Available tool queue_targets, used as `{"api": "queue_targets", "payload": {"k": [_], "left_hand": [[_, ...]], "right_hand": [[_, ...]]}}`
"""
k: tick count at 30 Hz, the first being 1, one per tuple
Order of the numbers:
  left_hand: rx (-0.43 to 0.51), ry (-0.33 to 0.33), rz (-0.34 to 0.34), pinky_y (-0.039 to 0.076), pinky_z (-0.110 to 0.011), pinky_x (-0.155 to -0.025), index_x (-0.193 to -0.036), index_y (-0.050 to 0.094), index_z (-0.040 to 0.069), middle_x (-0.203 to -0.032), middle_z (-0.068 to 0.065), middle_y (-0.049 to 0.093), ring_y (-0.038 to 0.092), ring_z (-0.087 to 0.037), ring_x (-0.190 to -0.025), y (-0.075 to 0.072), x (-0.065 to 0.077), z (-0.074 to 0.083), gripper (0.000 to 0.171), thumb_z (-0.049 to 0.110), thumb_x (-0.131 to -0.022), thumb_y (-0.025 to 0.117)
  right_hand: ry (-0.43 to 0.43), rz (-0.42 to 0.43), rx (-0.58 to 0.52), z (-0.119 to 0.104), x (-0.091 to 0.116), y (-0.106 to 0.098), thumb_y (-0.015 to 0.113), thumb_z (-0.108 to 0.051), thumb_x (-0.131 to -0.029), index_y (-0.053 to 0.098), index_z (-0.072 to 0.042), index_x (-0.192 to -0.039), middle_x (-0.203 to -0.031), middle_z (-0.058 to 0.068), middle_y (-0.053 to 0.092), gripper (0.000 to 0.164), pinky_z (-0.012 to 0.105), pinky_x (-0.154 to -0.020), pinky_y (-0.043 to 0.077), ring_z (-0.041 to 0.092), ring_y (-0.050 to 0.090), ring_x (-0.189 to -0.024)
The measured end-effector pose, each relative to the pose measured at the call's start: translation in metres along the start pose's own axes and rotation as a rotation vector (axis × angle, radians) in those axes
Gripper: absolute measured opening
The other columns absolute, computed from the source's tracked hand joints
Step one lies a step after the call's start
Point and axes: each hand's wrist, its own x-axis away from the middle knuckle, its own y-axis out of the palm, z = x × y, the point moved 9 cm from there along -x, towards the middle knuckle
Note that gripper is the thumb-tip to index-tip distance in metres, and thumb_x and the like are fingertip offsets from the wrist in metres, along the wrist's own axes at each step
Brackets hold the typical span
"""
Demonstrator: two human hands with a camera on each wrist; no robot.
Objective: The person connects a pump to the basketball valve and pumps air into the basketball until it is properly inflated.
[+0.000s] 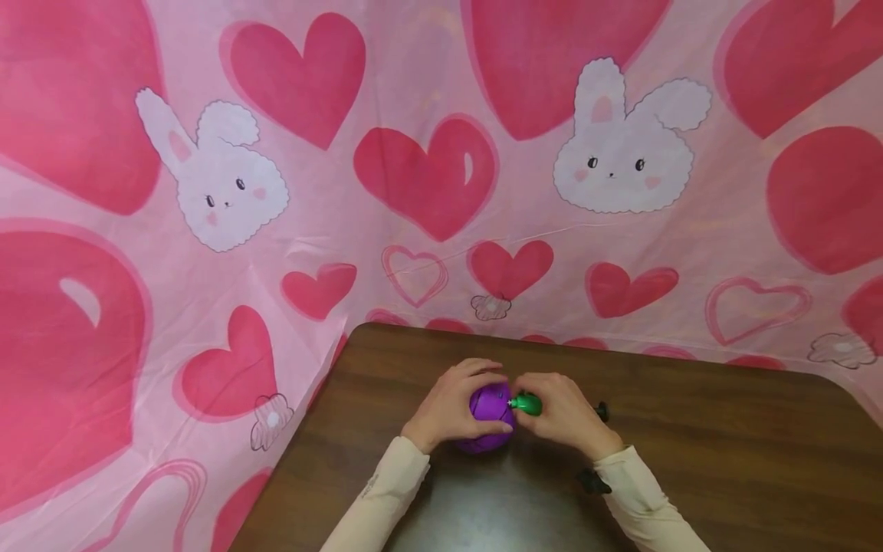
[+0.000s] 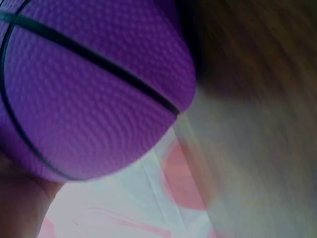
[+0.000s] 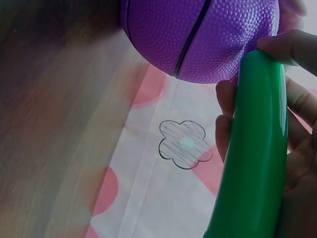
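Observation:
A small purple basketball (image 1: 491, 406) with black seams is held over the brown table, and its pebbled surface fills much of the left wrist view. My left hand (image 1: 458, 402) wraps it from the left, fingers over the far side and thumb along the near side. From the right, my right hand (image 1: 562, 410) grips a glossy green tapered tube (image 3: 255, 148), its narrow end pointing at the ball. That end comes right up to the ball, where the purple surface (image 3: 247, 42) looks slightly dented. The fingers lie behind the tube and the thumb at its top.
The dark wooden table (image 1: 724, 452) has rounded far corners. Behind and to the left hangs a pink cloth (image 1: 414, 92) printed with hearts, rabbits and flowers. Small black pieces (image 1: 593, 481) show beside the right wrist.

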Motion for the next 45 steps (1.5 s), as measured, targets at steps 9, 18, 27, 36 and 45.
{"api": "queue_targets", "payload": {"k": [9, 18, 27, 36, 45], "left_hand": [[0.001, -0.077, -0.047, 0.054, -0.047, -0.107, -0.131, 0.07, 0.035, -0.142, 0.015, 0.063, 0.058, -0.013, -0.133, 0.008, 0.001, -0.008, 0.063, 0.065, -0.077, 0.082], [-0.034, -0.055, -0.042, 0.054, -0.045, -0.105, -0.129, 0.07, 0.038, -0.141, 0.016, 0.064, 0.059, -0.011, -0.132, 0.01, 0.001, -0.01, 0.061, 0.066, -0.076, 0.082], [-0.035, -0.057, -0.055, 0.054, -0.046, -0.103, -0.13, 0.069, 0.04, -0.141, 0.016, 0.063, 0.058, -0.012, -0.132, 0.015, 0.001, -0.01, 0.061, 0.066, -0.076, 0.083], [-0.047, -0.035, -0.053, 0.054, -0.044, -0.103, -0.128, 0.07, 0.04, -0.139, 0.016, 0.064, 0.059, -0.01, -0.132, 0.017, -0.001, -0.007, 0.061, 0.066, -0.074, 0.083], [-0.038, -0.017, -0.042, 0.055, -0.04, -0.1, -0.125, 0.071, 0.039, -0.136, 0.016, 0.066, 0.06, -0.008, -0.129, 0.017, -0.002, -0.006, 0.059, 0.064, -0.073, 0.085]], "right_hand": [[0.002, -0.01, 0.011, 0.001, -0.001, -0.001, 0.09, -0.019, -0.072, 0.073, -0.026, -0.092, -0.086, -0.018, 0.07, 0.028, 0.022, -0.067, 0.051, -0.001, 0.055, -0.073], [0.003, -0.034, 0.033, 0.003, -0.001, -0.004, 0.091, -0.02, -0.072, 0.072, -0.027, -0.091, -0.084, -0.019, 0.069, 0.027, 0.022, -0.068, 0.05, -0.001, 0.054, -0.073], [-0.005, -0.047, 0.03, 0.007, 0.004, -0.006, 0.09, -0.019, -0.073, 0.071, -0.027, -0.089, -0.082, -0.02, 0.067, 0.026, 0.021, -0.065, 0.046, -0.001, 0.052, -0.071], [0.033, -0.075, 0.01, 0.013, 0.009, -0.008, 0.091, -0.017, -0.074, 0.071, -0.028, -0.091, -0.082, -0.019, 0.067, 0.028, 0.021, -0.066, 0.049, -0.001, 0.052, -0.071], [0.023, -0.071, 0.001, 0.019, 0.014, -0.012, 0.092, -0.015, -0.073, 0.07, -0.028, -0.091, -0.08, -0.02, 0.065, 0.031, 0.02, -0.064, 0.048, -0.001, 0.051, -0.07]]}}
